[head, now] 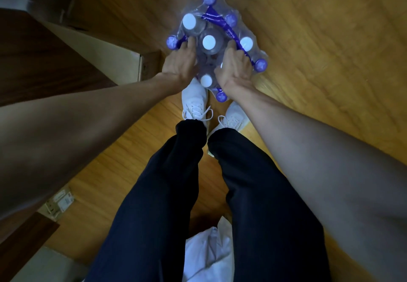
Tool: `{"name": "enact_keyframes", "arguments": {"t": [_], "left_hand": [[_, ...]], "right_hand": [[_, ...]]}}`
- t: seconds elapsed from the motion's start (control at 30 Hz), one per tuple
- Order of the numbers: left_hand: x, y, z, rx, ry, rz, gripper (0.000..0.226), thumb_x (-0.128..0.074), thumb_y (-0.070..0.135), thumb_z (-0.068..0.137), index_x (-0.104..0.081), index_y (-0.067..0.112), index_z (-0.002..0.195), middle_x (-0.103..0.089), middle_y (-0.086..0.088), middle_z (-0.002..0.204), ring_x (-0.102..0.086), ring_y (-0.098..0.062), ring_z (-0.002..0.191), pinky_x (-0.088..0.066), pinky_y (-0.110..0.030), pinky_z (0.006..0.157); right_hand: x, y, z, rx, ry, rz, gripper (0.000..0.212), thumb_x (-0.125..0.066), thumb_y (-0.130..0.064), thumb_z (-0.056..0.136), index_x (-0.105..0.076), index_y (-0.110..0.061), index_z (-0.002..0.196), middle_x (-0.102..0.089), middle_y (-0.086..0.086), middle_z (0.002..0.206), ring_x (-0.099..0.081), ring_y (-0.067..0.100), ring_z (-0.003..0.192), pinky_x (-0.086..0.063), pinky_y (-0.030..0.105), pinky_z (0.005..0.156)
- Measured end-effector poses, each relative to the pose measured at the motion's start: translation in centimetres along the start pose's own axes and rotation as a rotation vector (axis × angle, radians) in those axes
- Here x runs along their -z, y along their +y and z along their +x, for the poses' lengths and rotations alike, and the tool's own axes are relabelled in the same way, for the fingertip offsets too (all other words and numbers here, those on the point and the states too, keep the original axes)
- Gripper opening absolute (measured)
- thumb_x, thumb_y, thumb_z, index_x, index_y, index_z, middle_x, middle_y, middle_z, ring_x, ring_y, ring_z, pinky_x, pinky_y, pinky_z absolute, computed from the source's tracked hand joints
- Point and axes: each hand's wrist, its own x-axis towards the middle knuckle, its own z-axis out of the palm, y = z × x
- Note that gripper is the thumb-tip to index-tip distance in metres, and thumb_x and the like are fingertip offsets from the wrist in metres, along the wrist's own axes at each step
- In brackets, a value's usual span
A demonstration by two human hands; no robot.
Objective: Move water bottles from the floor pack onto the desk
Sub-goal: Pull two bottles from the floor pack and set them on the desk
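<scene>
Fingers [191,43] of the left hand [178,66] were spread a bit and pressed down onto the shrink-wrapped pack of water bottles [214,39], and the right hand [234,68] did the same on the other side, its fingers laid flat on the plastic. Couldn't really tell if either hand had actually closed around a bottle or just rested on the wrap.

Nearest to the fingers, a white-capped bottle [206,80] sat between the two wrists, right above the white sneakers [195,100]. Between the fingertips stood another bottle [209,42], upright, cap pointed straight up at the camera, so its long axis ran vertical. Same deal for the rest of the caps.

A purple strap [229,29] crossed the pack just past the right fingertips; it had white writing but way too blurry to read.

Farther out, more purple caps poked up, and the whole pack sat on the wooden floor [308,39].
</scene>
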Motion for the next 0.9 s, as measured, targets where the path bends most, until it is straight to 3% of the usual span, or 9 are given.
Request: {"name": "enact_keyframes", "arguments": {"t": [0.27, 0.43, 0.57, 0.73, 0.9], "left_hand": [[2.3, 0.6, -2.8, 0.025, 0.029, -0.159, 0.043, -0.062, 0.022, 0.092, -0.044, 0.006, 0.127, -0.061, -0.020, 0.125, -0.064, -0.042, 0.107, -0.045, -0.041, 0.076], [5.1, 1.0, -5.6, -0.008, 0.033, -0.147, 0.043, -0.064, 0.027, 0.091, -0.044, 0.006, 0.123, -0.062, -0.021, 0.120, -0.064, -0.045, 0.100, -0.043, -0.043, 0.072], [7.7, 1.9, -8.3, 0.003, 0.037, -0.165, 0.042, -0.065, 0.025, 0.089, -0.046, 0.006, 0.120, -0.063, -0.020, 0.118, -0.064, -0.045, 0.098, -0.039, -0.040, 0.069], [10.7, 2.9, -12.6, -0.022, 0.060, -0.190, 0.040, -0.068, 0.021, 0.086, -0.044, 0.008, 0.116, -0.062, -0.017, 0.114, -0.065, -0.042, 0.090, -0.044, -0.041, 0.067], [14.3, 4.6, -18.7, -0.015, 0.134, -0.286, 0.033, -0.067, 0.027, 0.084, -0.042, 0.013, 0.101, -0.062, -0.010, 0.104, -0.063, -0.037, 0.081, -0.040, -0.037, 0.061]], "right_hand": [[2.3, -1.4, -1.9, -0.137, 0.012, 0.161, 0.049, -0.070, -0.021, 0.082, -0.049, -0.006, 0.125, -0.070, 0.017, 0.112, -0.068, 0.037, 0.102, -0.057, 0.046, 0.082], [4.2, -2.5, -4.8, -0.168, 0.020, 0.221, 0.054, -0.073, -0.030, 0.079, -0.053, -0.004, 0.121, -0.067, 0.018, 0.117, -0.065, 0.035, 0.108, -0.054, 0.041, 0.088], [6.7, -3.5, -7.4, -0.168, 0.015, 0.274, 0.053, -0.075, -0.032, 0.080, -0.053, -0.005, 0.120, -0.069, 0.016, 0.114, -0.067, 0.033, 0.105, -0.054, 0.037, 0.083], [10.6, -4.4, -11.2, -0.188, 0.021, 0.268, 0.059, -0.078, -0.037, 0.080, -0.052, -0.004, 0.122, -0.070, 0.017, 0.112, -0.068, 0.034, 0.103, -0.056, 0.040, 0.083], [15.1, -6.1, -16.5, -0.194, 0.007, 0.302, 0.052, -0.072, -0.037, 0.083, -0.051, -0.006, 0.120, -0.070, 0.014, 0.105, -0.069, 0.034, 0.096, -0.045, 0.031, 0.065]]}}
